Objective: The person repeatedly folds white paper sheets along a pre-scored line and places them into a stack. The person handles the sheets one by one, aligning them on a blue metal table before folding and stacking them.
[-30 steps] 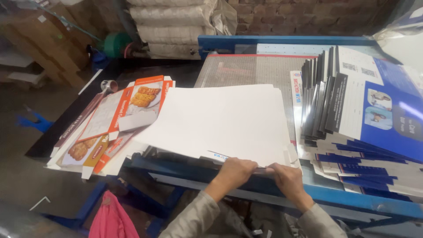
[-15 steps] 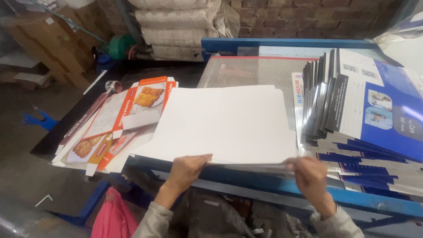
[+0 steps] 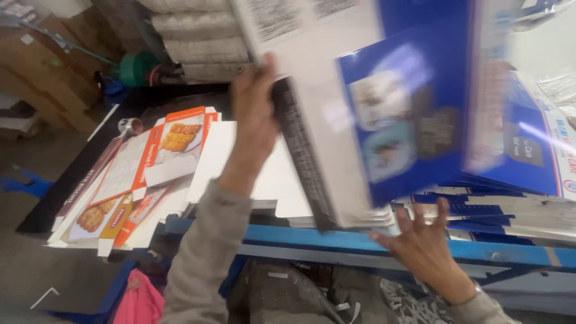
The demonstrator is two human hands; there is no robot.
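This is looking like a print or packaging workshop — flat, unfolded orange snack cartons (image 3: 129, 174) are lying in a loose heap at one end of a blue metal workbench (image 3: 360, 243), and stacks of blue-and-white printed box sheets (image 3: 510, 180) are piling up at the other. Behind the bench, bulging white sacks (image 3: 192, 36) are sitting against a bare wall, brown cardboard boxes (image 3: 42, 66) are standing beside them, and paper scraps (image 3: 348, 309) are littering the floor.

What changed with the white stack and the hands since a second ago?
The stack of sheets has been lifted off the blue table and flipped up, its blue printed side now showing. The left hand grips its upper edge; the right hand is open beneath it. The orange cartons stayed put.
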